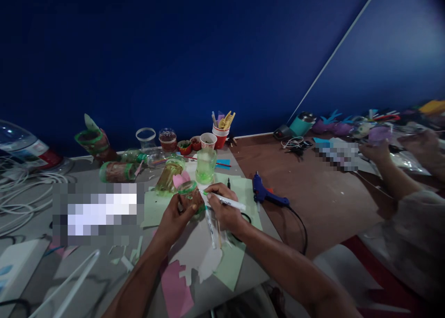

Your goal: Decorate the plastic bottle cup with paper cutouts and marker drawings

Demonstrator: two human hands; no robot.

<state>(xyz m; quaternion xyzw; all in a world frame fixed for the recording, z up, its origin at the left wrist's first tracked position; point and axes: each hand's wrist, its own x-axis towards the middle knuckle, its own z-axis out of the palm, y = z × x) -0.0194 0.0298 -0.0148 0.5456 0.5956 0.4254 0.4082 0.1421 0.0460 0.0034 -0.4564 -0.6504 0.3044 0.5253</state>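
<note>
My left hand (175, 218) is wrapped round a small jar-like cut bottle piece (190, 193), painted brown with a green rim. A pink paper shape (181, 179) shows at its top left. My right hand (225, 209) grips a white paint marker (231, 202) with a green tip, pointed at the side of the piece; whether the tip touches it I cannot tell. Beneath my hands lies a second marker (210, 227) on pale paper. Just behind stand a clear greenish cut bottle (206, 165) and a tilted yellow-green one (169, 175).
A blue glue gun (267, 193) with a black cord lies to the right. Red-and-white cups (220, 136) holding tools stand by the wall. Green-brown painted bottle pieces (118, 171), a large bottle (31, 146) and coiled white cables (24, 193) are left. At far right are another person's hands (377, 153).
</note>
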